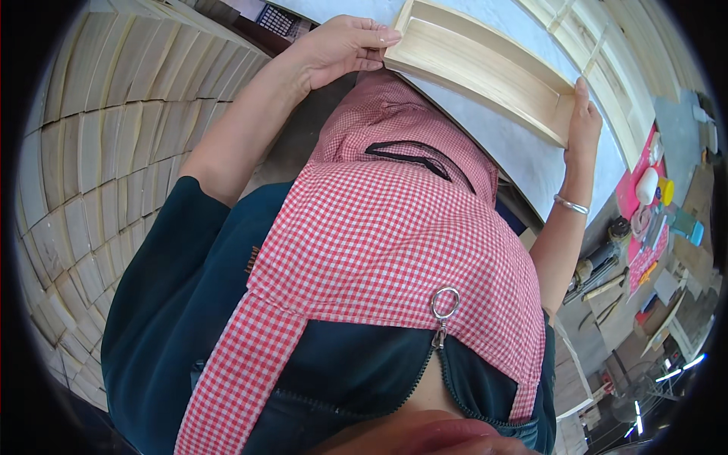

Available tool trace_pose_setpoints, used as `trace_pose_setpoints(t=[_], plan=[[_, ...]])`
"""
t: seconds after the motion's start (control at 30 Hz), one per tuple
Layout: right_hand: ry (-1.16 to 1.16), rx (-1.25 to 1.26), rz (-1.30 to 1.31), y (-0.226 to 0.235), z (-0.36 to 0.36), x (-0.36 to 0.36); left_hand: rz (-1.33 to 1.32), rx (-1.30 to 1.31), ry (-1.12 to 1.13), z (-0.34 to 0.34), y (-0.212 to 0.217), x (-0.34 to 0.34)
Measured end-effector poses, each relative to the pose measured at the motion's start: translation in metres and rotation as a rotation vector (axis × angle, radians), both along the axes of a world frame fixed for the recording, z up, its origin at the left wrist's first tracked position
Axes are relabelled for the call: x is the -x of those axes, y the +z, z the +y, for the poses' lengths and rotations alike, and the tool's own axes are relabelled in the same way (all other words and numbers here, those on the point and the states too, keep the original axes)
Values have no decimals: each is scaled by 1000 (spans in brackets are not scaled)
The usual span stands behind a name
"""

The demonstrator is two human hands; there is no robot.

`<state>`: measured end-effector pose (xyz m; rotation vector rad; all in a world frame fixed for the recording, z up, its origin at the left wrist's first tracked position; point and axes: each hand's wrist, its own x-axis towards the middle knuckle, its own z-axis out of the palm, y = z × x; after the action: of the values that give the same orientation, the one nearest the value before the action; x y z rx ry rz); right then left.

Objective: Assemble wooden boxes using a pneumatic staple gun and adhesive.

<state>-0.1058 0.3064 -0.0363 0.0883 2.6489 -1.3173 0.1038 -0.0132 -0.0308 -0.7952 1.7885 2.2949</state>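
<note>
A long, shallow wooden tray [485, 97] of pale wood is held up at the far side, its open top facing me. At its left end my left hand [345, 49] is closed on the corner, thumb over the rim and fingers beneath. My right hand [583, 125] grips the opposite end, the thumb along the outer edge; most of its fingers are hidden. The tray's inside holds nothing that I can see. Beneath it lies a pale grey-white tabletop [516, 163], and I cannot tell whether the tray touches it.
Tall stacks of wooden pieces [98, 114] stand close on the left. More pale wooden frames [599, 45] lie at the table's far right. Beyond, bottles [686, 226] and tools crowd a pink cloth [644, 258]. A dark crate [277, 23] is at the upper left.
</note>
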Motion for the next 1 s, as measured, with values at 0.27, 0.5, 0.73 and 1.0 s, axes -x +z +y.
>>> trace_pose_setpoints(t=[0.27,0.5,0.73,1.0], plan=[[101,-47,87,-7,6,-2,37,-199,46,-1,-13,-10],[97,17,-11,1,-1,-7,66,-257,50,-3,-18,-11],[115,-43,-52,9,0,-6,43,-221,111,6,-8,-7],[181,-84,7,2,0,-3,76,-237,106,-3,-20,-12]])
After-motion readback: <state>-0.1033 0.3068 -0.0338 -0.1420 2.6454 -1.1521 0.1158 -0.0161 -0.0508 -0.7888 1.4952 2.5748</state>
